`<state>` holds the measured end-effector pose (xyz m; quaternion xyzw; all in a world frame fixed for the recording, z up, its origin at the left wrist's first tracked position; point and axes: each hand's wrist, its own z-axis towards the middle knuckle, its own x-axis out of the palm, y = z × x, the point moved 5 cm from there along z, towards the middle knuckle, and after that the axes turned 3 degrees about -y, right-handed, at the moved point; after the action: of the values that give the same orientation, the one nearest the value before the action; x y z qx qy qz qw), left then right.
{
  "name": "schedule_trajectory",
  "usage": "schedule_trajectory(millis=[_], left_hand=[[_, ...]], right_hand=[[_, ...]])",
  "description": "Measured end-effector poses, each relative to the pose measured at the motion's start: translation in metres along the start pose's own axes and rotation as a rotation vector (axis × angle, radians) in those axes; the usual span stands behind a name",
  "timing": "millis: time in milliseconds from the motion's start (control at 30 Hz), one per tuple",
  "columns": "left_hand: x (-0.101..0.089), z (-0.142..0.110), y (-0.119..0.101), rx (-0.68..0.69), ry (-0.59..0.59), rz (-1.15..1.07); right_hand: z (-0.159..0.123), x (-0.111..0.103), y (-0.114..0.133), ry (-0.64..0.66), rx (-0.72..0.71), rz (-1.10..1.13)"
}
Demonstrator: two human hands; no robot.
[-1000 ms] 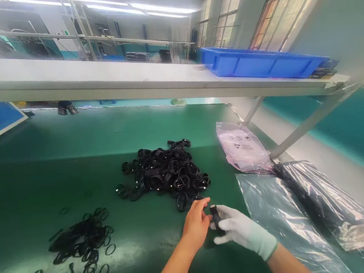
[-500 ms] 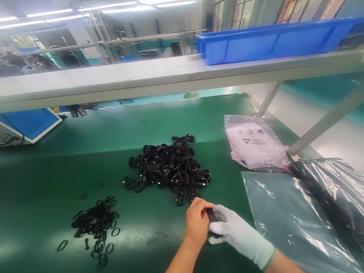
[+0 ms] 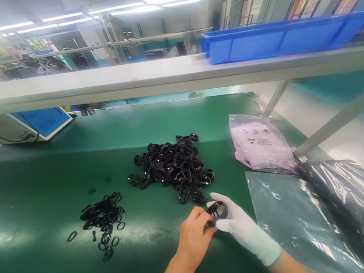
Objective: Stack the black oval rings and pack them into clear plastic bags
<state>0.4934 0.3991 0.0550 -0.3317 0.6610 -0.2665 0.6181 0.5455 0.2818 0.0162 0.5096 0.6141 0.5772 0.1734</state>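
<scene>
Head: cable coil (image 3: 224, 211) between hands (image 3: 193, 236) (image 3: 241, 224)

Holds a black coiled cable (image 3: 225, 210) in the gloved right hand (image 3: 239, 224), pinching its left side with the bare left hand (image 3: 193, 233). Has a heap of similar coils (image 3: 169, 163) just ahead of both hands on the green tabletop (image 3: 142, 268), small black bands (image 3: 102, 214) scattered well to their left, clear plastic (image 3: 291, 216) to their right, a pink printed bag (image 3: 259, 143) ahead-right, and a blue bin (image 3: 280, 42) on the shelf (image 3: 94, 88) beyond.

Blk cable coil (image 3: 224, 210), multi-strand oval loop, centre open, btwn bare L hand (image 3: 195, 235) & gloved R hand (image 3: 241, 224)
</scene>
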Motion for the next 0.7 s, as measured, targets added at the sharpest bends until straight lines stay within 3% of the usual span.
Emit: schedule_trajectory(millis=[100, 200, 333, 467, 600, 700], left_hand=[[-0.010, -0.010, 0.006, -0.077, 0.034, -0.096], [-0.034, -0.015, 0.015, -0.115, 0.012, -0.219], [-0.053, -0.013, 0.024, 0.042, -0.028, -0.237], [-0.059, -0.016, 0.040, 0.123, -0.113, -0.234], [-0.065, -0.021, 0.047, 0.154, -0.180, -0.172], [-0.066, -0.021, 0.047, 0.163, -0.199, -0.136]], right_hand=[[-0.004, 0.016, -0.004, 0.044, 0.008, 0.205], [-0.014, 0.041, -0.008, 0.163, 0.136, 0.293], [-0.022, 0.076, -0.013, 0.244, 0.166, 0.103], [-0.022, 0.102, -0.021, 0.193, 0.138, -0.031], [-0.021, 0.113, -0.020, 0.133, 0.056, -0.117], [-0.021, 0.116, -0.022, 0.130, 0.091, -0.095]])
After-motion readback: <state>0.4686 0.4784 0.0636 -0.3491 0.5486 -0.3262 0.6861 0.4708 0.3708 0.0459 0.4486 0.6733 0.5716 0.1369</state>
